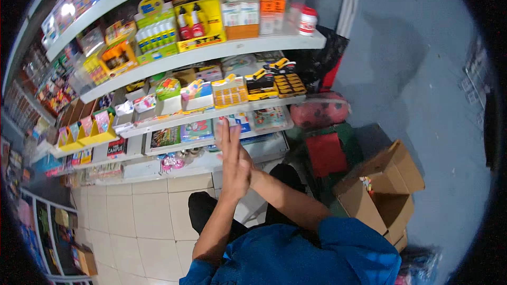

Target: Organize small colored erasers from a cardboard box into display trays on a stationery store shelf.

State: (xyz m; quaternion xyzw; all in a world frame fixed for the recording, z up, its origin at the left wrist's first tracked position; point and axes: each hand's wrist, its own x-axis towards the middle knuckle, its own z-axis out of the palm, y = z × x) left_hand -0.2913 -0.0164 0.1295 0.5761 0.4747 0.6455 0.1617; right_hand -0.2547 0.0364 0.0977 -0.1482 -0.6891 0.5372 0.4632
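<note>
My left hand (pixel 235 176) and my right hand (pixel 246 162) are raised before me, pressed together palm to palm. The fingers are straight and a little blurred, and no object shows between them. Most of the right hand is hidden behind the left. Beyond the fingertips, small open display boxes line a white shelf (pixel 174 118). Among them are a box of yellow-wrapped items (pixel 229 92) and a black-and-yellow box (pixel 261 87). On the lower shelf, flat colourful packs (pixel 197 130) lie behind the fingers.
An upper shelf (pixel 253 44) holds a yellow glue display (pixel 201 23), green glue sticks (pixel 156 35) and a red-and-white bottle (pixel 307 21). At right, an open cardboard box (pixel 360 206) stands near a red panel (pixel 326 154) and a blue-grey wall (pixel 443 126). Tiles (pixel 150 217) cover the floor.
</note>
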